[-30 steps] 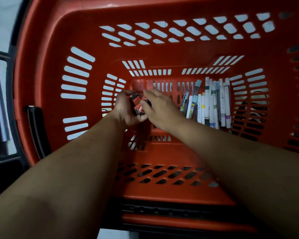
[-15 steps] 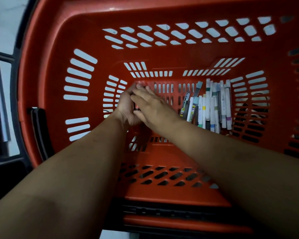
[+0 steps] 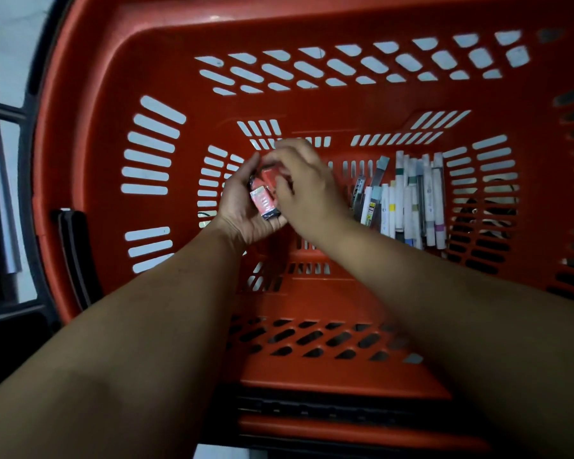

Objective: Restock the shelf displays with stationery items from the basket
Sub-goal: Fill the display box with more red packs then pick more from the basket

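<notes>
A red plastic basket (image 3: pixel 90 180) with slotted walls stands on a pale floor (image 3: pixel 10 38), with a black handle (image 3: pixel 72 256) at its left rim. Low inside, left of middle, the left hand (image 3: pixel 242 210) cups a small stack of glossy red, dark-edged packets (image 3: pixel 264 198) in its curled fingers. The right hand (image 3: pixel 307 187) lies just right of the stack, its fingertips curled onto the far end. Slim white markers (image 3: pixel 411 200) lie in a row on the basket bottom, further right.
</notes>
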`<state>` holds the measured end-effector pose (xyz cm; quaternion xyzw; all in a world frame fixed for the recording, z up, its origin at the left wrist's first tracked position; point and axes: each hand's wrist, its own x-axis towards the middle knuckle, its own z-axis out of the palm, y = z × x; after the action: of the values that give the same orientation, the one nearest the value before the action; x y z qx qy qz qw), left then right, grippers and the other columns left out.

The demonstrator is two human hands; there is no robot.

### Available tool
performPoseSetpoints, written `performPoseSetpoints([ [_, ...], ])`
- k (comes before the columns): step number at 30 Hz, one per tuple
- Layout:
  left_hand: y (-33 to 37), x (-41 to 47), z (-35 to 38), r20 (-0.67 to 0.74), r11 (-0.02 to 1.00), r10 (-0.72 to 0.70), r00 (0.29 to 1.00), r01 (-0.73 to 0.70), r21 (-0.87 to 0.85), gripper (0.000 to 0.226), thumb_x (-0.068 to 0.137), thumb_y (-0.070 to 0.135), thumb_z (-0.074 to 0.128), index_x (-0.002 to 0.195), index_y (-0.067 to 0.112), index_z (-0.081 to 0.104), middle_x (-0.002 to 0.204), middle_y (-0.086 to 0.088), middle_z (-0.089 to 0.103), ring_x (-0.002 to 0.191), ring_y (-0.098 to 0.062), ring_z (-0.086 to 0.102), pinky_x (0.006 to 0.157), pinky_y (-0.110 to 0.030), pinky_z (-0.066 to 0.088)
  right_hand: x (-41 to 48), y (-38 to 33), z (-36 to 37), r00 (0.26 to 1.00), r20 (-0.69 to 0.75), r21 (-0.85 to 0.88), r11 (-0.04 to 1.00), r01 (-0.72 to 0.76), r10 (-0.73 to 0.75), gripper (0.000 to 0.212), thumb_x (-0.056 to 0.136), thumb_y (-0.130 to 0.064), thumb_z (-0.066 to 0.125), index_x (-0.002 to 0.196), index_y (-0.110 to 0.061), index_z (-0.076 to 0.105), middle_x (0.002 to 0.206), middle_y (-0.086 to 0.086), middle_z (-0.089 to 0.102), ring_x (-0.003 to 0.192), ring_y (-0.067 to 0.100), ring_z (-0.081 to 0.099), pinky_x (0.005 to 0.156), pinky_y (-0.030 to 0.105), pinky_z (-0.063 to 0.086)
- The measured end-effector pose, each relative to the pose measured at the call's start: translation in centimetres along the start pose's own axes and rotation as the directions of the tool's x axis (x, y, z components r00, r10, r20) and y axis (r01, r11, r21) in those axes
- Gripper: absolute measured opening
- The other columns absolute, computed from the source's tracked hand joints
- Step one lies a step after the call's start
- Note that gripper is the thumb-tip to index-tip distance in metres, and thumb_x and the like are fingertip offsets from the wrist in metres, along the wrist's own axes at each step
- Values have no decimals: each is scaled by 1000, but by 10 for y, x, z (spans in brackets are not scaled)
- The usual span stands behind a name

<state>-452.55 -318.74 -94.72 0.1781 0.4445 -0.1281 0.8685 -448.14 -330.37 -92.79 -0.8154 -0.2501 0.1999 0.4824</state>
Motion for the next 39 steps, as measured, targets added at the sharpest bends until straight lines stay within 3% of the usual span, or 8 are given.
performPoseSetpoints([
  [4,2,4,-6,22,999,-43,999,43,16,54,93,55,56,96,6,78,98,-8,71,93,-16,59,84,-18,29,5,12,-5,1000,6,-17,1000,-4,4,12,89,-6,67,99,-11,72,105,-1,64,96,17,61,84,37,54],
  [11,5,5,-5,165,998,-28,986,36,-43,31,90,45,63,91,15,65,92,-5,65,81,-21,66,42,-19,46,14,23,-11,919,-167,289,909,-300,356,15,98,-15,60,103,-18,74,98,-5,72,87,7,68,76,25,54],
  [16,5,8,-9,224,994,-5,974,31,-109,36,95,52,58,85,18,62,92,-3,63,92,-22,63,47,-16,43,-7,64,-24,989,106,-302,951,-69,106,29,96,-9,59,123,-18,67,125,1,59,110,19,60,90,38,55],
  [20,5,10,-13,227,991,-13,974,42,-124,35,95,53,58,88,18,61,96,-2,59,93,-23,64,46,-17,43,-14,63,-16,901,413,-528,842,115,136,48,93,-20,66,139,-24,55,161,4,24,141,31,36,109,49,44],
  [27,6,16,-14,193,989,-53,980,78,-126,29,85,48,67,88,19,63,93,-2,63,93,-24,66,44,-20,47,-3,43,-4,813,538,-797,450,404,222,41,97,-8,51,138,-11,52,141,13,49,134,37,41,110,48,36],
  [33,7,23,-22,131,991,-41,991,57,-117,37,84,47,72,102,18,58,97,-2,62,96,-23,67,49,-17,42,-4,59,-15,896,343,-753,652,83,282,37,94,-27,60,127,-11,56,119,10,58,100,27,62,75,38,51],
  [36,6,22,-22,93,995,-22,995,30,-92,40,83,47,72,104,16,57,97,-5,65,93,-22,67,50,-16,40,2,60,-26,975,94,-497,858,-127,199,30,91,-37,62,111,-15,61,100,-1,56,85,17,56,65,29,42],
  [39,8,23,-22,61,999,23,998,-21,-42,42,86,47,71,109,13,59,104,-8,64,84,-19,66,53,-19,47,12,39,-31,997,26,-217,974,-68,76,22,88,-37,66,101,-20,61,95,-9,54,74,6,52,63,26,44],
])
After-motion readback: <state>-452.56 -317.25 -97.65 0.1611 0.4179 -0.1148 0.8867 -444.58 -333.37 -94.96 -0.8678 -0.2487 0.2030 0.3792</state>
